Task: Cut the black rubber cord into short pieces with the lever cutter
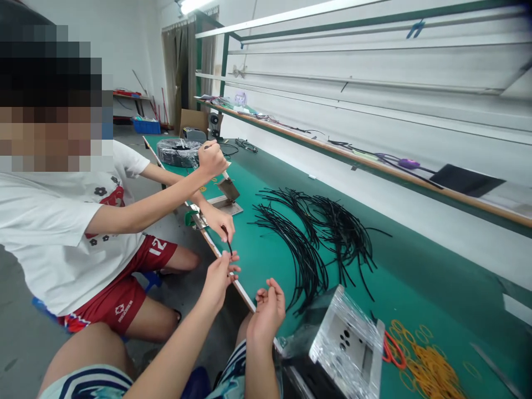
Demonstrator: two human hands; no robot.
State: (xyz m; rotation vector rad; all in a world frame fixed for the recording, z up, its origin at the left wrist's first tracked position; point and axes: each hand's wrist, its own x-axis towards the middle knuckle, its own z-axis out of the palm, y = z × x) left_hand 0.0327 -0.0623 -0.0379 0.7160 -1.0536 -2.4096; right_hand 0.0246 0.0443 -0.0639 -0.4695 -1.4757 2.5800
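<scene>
Along a green-topped workbench [266,266], the left hand [216,281], its grip unclear, sits just below a co-worker's short black cable [226,239]; the right hand [269,310] lies apart, open. Thin black cables [305,260], light and springy, best pinched near an end, heap at one o'clock.

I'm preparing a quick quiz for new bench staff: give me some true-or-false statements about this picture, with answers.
The person's right hand grips scissors. False: it is open and empty; the red-handled scissors lie on the green mat.
Loose black cables lie spread across the green mat. True.
Yellow rubber bands lie beside a foil-covered box. True.
The co-worker's hands rest on their knees. False: one co-worker's hand holds a black cable piece just above the person's left hand.
</scene>
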